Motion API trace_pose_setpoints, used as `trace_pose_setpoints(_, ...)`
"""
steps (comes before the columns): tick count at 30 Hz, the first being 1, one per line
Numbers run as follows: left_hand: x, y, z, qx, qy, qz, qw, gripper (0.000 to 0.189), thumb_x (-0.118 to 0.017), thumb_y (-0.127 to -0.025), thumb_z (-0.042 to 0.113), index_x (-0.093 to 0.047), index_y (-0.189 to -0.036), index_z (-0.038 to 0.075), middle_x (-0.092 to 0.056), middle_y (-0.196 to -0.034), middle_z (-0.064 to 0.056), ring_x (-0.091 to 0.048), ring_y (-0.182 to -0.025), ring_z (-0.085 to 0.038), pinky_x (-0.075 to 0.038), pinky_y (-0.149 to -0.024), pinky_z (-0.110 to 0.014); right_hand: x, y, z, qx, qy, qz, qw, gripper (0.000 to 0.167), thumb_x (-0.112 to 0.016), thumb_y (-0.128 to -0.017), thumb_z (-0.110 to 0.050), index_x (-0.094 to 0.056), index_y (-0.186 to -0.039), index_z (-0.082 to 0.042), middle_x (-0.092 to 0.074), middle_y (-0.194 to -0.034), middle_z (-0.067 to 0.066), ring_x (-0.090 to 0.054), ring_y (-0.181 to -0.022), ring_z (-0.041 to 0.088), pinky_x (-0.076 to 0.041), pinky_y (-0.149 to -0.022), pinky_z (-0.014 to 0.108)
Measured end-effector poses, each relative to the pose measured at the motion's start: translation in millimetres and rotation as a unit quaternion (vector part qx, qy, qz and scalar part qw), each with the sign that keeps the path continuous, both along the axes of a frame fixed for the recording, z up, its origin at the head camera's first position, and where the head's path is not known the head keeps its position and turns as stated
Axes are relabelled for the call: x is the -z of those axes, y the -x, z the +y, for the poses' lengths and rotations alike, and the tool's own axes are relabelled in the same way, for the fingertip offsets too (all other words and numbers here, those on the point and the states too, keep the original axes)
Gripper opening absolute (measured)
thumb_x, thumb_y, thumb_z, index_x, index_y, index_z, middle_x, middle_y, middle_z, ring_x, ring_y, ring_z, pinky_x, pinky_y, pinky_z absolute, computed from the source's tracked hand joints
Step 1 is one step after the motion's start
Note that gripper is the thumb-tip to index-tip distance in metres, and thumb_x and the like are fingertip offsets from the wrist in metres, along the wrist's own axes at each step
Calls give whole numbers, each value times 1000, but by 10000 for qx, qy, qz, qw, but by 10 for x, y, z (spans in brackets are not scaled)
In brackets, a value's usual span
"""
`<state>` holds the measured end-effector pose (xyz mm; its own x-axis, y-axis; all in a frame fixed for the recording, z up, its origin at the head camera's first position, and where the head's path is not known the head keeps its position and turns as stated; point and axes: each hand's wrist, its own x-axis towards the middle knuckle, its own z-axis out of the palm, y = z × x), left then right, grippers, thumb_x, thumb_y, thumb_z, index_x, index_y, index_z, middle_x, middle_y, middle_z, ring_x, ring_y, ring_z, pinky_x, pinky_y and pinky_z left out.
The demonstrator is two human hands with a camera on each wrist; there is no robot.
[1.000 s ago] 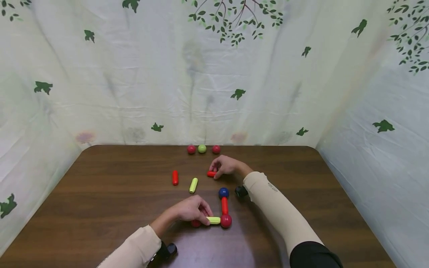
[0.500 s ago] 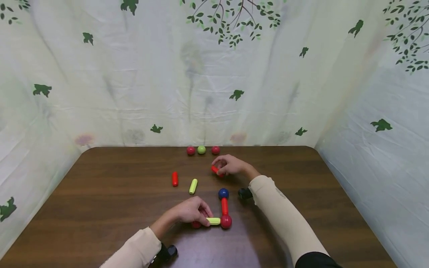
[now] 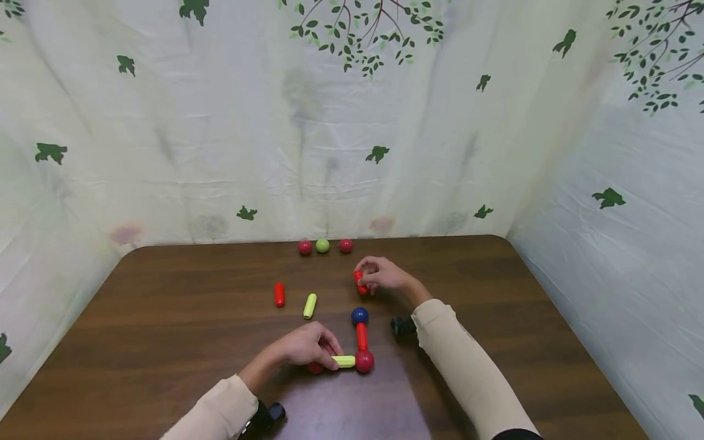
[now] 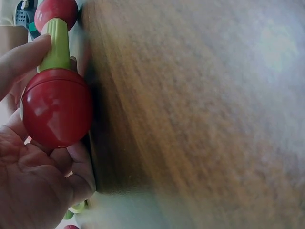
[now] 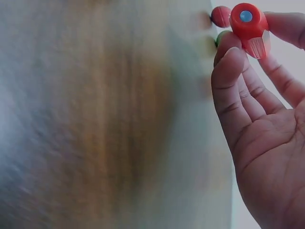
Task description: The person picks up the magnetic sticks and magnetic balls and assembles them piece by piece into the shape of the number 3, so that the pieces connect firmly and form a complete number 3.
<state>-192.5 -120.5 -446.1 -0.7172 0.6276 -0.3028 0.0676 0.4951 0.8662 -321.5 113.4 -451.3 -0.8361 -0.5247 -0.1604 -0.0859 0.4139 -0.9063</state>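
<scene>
On the brown table (image 3: 165, 342) lies an L-shaped chain: a blue ball (image 3: 360, 316), a red rod (image 3: 361, 337), a red corner ball (image 3: 364, 361), a yellow-green rod (image 3: 344, 361) and a red end ball (image 3: 315, 368). My left hand (image 3: 308, 348) grips that end ball (image 4: 56, 108) and the green rod (image 4: 56, 45). Farther back, my right hand (image 3: 382, 274) pinches a loose red rod (image 3: 360, 281) in its fingertips, lifted off the table; the right wrist view shows its end (image 5: 249, 26) between thumb and fingers.
A red rod (image 3: 279, 294) and a yellow-green rod (image 3: 310, 305) lie loose left of centre. Two red balls (image 3: 305, 247) (image 3: 345, 245) flank a green ball (image 3: 322, 245) at the table's back edge. Leaf-print cloth (image 3: 352, 122) walls the table on three sides.
My right hand has picked the red rod up off the table and turned it from lying flat to more upright, drawing back a little. The left hand has kept its hold.
</scene>
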Motion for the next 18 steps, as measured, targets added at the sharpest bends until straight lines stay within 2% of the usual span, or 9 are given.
trace_pose_setpoints(5, 7, -9, -11, 4, -10, 38, 10000, 12, -77, -76, 1, -72, -87, 2, -67, -75, 0, -57, -69, -9, -46, -64, -25, 94, -45, -7, 235, 373, -270, 9987, 23, -59, -90, -1, -52, -112, 1, -61, -79, 5, -54, -64, 16, -50, -61, 28)
trace_pose_setpoints(11, 22, -18, -22, 8, -110, -29, 9999, 12, -76, -76, 0, -72, -87, 1, -67, -75, -1, -57, -69, -9, -46, -63, -24, 146, -68, -54, 376, 663, -348, 9965, 26, -57, -89, 3, -53, -115, 4, -60, -81, 5, -55, -63, 15, -51, -60, 27)
trace_pose_setpoints(18, 28, 9, 11, 156, -133, 133, 9997, 13, -76, -76, 1, -72, -88, -1, -68, -74, -1, -57, -66, -6, -45, -61, -21, 149, -105, -3, 317, 936, -517, 9938, 25, -57, -89, 5, -53, -113, 6, -61, -79, 8, -59, -62, 17, -54, -61, 31)
